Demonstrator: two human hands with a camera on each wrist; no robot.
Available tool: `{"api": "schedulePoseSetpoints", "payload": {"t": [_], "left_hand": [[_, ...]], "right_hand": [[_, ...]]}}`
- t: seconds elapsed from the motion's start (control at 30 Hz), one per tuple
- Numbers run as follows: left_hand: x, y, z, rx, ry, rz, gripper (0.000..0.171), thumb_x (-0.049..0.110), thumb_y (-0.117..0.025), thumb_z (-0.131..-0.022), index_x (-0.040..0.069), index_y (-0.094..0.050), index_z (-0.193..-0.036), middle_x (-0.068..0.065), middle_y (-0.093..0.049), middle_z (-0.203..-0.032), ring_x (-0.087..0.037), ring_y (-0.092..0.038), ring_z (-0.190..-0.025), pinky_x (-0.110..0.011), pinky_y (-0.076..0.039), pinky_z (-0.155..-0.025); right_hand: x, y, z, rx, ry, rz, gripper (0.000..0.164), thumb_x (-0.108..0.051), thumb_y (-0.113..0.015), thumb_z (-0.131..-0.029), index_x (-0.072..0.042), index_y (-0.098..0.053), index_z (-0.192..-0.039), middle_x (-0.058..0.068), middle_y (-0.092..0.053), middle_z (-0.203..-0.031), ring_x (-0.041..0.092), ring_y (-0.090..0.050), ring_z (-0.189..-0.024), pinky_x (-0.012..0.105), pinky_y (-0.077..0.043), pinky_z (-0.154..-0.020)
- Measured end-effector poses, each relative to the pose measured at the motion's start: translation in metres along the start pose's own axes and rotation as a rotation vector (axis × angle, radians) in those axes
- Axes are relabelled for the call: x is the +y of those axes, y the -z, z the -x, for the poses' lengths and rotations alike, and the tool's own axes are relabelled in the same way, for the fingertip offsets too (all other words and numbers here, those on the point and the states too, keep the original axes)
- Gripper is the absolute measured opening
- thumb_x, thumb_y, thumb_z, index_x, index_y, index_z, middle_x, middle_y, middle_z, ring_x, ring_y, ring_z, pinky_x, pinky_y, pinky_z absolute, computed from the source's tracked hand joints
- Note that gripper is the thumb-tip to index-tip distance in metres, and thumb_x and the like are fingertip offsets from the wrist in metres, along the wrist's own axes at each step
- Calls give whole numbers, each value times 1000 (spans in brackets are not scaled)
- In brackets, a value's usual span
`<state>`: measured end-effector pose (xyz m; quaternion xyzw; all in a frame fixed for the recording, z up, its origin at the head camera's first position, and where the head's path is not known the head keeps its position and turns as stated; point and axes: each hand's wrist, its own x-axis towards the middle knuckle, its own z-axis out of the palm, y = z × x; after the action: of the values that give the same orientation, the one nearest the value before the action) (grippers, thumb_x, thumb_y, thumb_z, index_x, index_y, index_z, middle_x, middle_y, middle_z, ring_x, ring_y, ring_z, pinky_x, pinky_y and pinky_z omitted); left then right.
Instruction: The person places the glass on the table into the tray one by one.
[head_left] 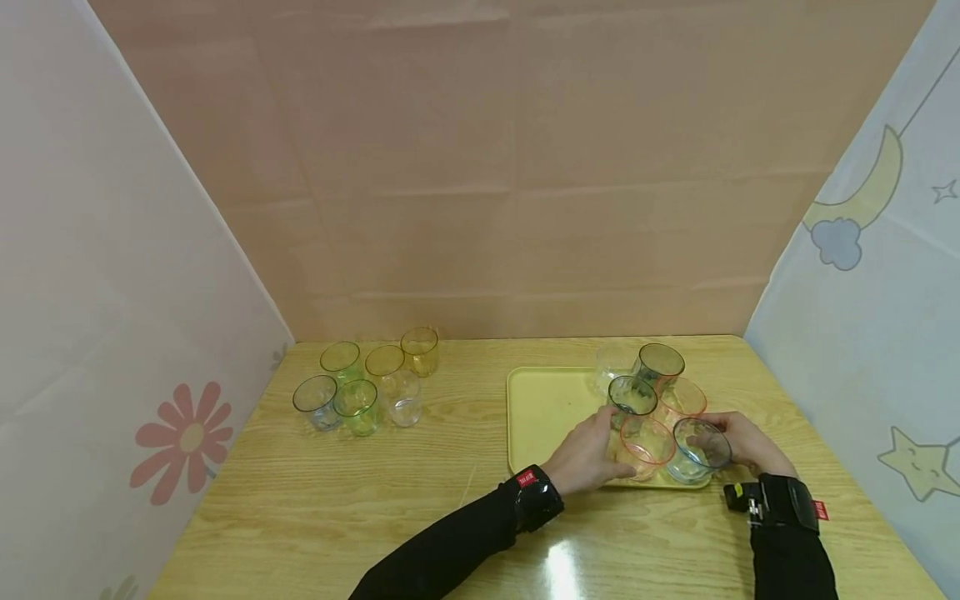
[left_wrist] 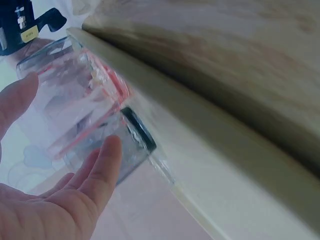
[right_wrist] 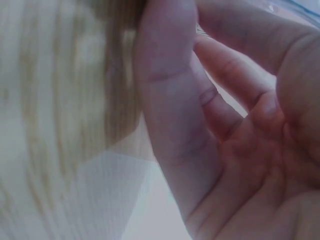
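While the left hand cups the orange-rimmed glass and the right hand grips the bluish glass, they'd probably do best lifting straight up off the tray.

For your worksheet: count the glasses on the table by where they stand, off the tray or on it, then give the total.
Glasses on the bare table, left group: 6
Glasses on the yellow tray: 6
Total: 12
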<state>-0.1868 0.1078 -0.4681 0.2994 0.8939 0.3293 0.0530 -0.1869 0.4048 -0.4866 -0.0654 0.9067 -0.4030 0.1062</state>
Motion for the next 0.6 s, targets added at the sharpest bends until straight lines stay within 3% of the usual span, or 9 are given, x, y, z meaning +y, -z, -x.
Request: {"api": "schedulePoseSetpoints", "payload": {"t": [0.33,0.6], "left_hand": [[-26,24,10,46,58,113,70,30,-78,-84,12,-42,-142,-8,-59,-130,-16,-58,-116,-25,-51,-88],[-53,45,28,97,88,161,66,27,-75,-88,8,-43,-142,-11,-57,-133,-24,-56,-121,-34,-51,-93]], "right_hand": [[1,0,-1,-1,-7,-12,57,-22,-65,-94,16,-48,-134,27,-68,-107,5,-45,-52,30,-37,-45],[4,0,-1,7,-26,1,57,-22,-64,-95,16,-49,-134,26,-67,-109,5,-50,-64,29,-40,-50]]}}
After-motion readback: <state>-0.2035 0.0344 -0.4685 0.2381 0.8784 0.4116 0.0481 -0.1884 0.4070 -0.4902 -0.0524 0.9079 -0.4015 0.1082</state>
